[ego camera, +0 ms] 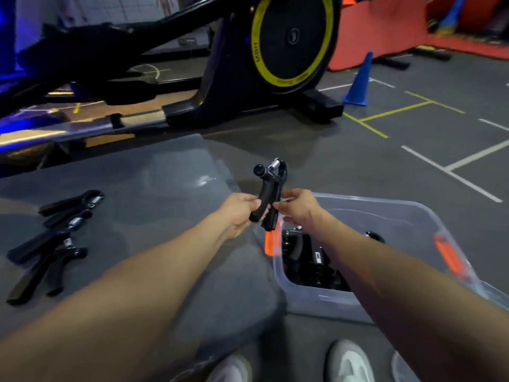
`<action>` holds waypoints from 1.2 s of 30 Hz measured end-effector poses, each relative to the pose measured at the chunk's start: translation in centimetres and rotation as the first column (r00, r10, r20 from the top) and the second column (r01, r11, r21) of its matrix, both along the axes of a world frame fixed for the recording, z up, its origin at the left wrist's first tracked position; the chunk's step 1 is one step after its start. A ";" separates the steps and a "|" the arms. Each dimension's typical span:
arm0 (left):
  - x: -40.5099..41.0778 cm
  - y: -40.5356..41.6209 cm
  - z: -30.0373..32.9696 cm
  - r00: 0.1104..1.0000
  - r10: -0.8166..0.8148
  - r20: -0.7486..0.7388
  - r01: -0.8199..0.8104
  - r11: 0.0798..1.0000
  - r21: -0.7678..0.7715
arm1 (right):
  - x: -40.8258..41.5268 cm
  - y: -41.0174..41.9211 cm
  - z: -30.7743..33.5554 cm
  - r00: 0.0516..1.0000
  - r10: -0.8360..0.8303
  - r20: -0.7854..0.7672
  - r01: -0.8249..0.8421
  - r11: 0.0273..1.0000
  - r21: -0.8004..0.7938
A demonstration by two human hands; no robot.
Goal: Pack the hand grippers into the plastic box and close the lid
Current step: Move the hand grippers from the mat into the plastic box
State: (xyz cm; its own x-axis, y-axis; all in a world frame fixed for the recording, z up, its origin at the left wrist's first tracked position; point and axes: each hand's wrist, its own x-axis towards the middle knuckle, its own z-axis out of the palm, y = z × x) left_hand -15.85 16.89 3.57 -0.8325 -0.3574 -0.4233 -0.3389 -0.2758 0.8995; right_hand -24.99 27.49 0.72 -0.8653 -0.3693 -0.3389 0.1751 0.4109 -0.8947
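Held gripper: a black hand gripper (271,188) is held upright above the near-left corner of the plastic box (407,216), spring end uppermost.
Left hand (239,212): fingers are curled round one handle.
Right hand (298,206): the other handle is pinched.
Plastic box: set on the floor (358,150), lid off, orange latches at its sides; black grippers are seen inside.
Loose grippers (55,238): several are laid on the grey mat (165,175) at left.
Background: an exercise bike (248,64) and a blue cone (359,81) are seen.
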 end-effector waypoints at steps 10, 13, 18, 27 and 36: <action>-5.3 7.4 -2.0 0.978 -0.205 0.024 0.204 0.978 0.054 | -3.1 8.7 0.0 0.989 -0.089 0.117 0.098 0.992 -0.079; -6.8 8.6 -3.3 0.945 -0.298 0.133 0.321 0.923 -0.213 | -4.6 10.3 -0.7 0.990 -0.127 0.065 0.123 0.991 0.062; -8.0 7.9 -5.6 0.874 -0.302 0.382 0.475 0.359 -0.804 | -6.3 12.9 -3.5 0.988 -0.145 0.054 0.125 0.953 0.277; -8.4 6.7 -7.9 0.873 -0.252 0.418 0.454 0.102 -0.885 | -7.4 15.1 -8.0 0.995 -0.095 0.019 0.067 0.818 0.572; -8.5 6.5 -8.5 0.863 -0.202 0.464 0.491 0.111 -0.864 | -7.7 15.6 -9.2 0.993 -0.106 0.042 0.057 0.781 0.622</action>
